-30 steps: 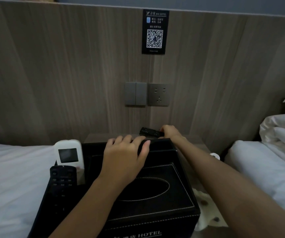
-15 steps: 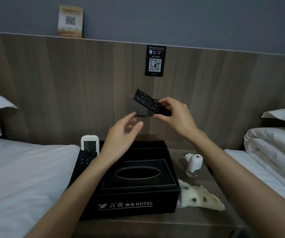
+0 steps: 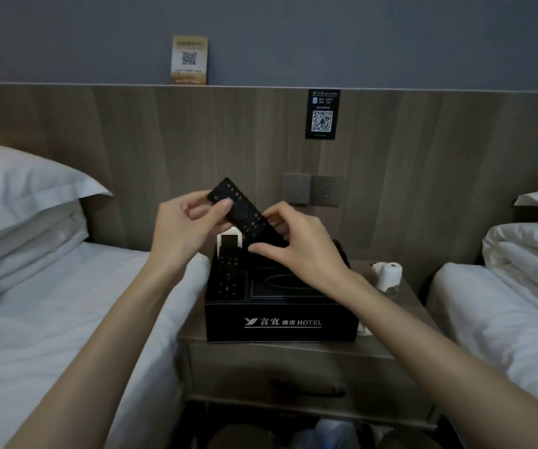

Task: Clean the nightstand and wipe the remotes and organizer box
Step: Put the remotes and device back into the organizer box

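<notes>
A slim black remote (image 3: 245, 212) is held in the air above the black organizer box (image 3: 280, 320), which stands on the nightstand (image 3: 293, 351). My left hand (image 3: 186, 228) pinches the remote's upper end between thumb and fingers. My right hand (image 3: 300, 244) grips its lower end. In the box's left slot stand a white remote (image 3: 225, 238) and another black remote (image 3: 228, 273), both partly hidden behind my hands. The cloth (image 3: 365, 331) is mostly hidden behind my right forearm.
A white plug-in device (image 3: 387, 274) stands on the nightstand to the right of the box. Beds with white bedding flank the nightstand on both sides. Wall switches (image 3: 296, 188) and a socket (image 3: 325, 190) sit on the wood headboard panel behind.
My right hand lifted the slim remote from behind the box. My left hand left the box rim and took the remote's upper end. The camera pulled back.
</notes>
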The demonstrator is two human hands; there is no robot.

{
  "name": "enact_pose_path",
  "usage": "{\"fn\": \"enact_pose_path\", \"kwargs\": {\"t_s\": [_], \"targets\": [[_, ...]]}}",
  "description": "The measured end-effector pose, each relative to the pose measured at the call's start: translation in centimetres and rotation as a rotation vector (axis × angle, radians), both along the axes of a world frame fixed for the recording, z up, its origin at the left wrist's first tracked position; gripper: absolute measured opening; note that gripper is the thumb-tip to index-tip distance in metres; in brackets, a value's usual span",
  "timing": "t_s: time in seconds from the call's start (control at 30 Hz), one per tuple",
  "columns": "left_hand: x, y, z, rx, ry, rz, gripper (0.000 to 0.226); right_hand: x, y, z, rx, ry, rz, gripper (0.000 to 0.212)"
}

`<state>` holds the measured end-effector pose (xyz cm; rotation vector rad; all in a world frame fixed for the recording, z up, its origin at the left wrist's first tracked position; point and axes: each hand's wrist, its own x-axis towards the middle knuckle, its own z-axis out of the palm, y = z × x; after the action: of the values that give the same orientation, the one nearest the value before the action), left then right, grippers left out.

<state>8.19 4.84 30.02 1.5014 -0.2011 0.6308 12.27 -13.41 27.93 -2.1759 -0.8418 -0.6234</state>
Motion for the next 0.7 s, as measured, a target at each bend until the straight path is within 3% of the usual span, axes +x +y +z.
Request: {"fn": "enact_pose_path", "kwargs": {"t_s": [0.17,0.43,0.7], "targets": [[-1.3,3.5,-1.0,0.163,0.035,0.004,0.015,-0.7,2.4,-1.2,0.036,0.165,0.137,0.017],[-0.4,4.8,-3.2,0.348,0.006,0.088,0.023,0.2,4.7,-3.9,0.093,0.246,0.061,0.015],[1.2,4.5,-4.1,0.363,0.016,0.077,0.02,1.1,4.2,-4.6,0.089,0.28,0.021,0.015]]}}
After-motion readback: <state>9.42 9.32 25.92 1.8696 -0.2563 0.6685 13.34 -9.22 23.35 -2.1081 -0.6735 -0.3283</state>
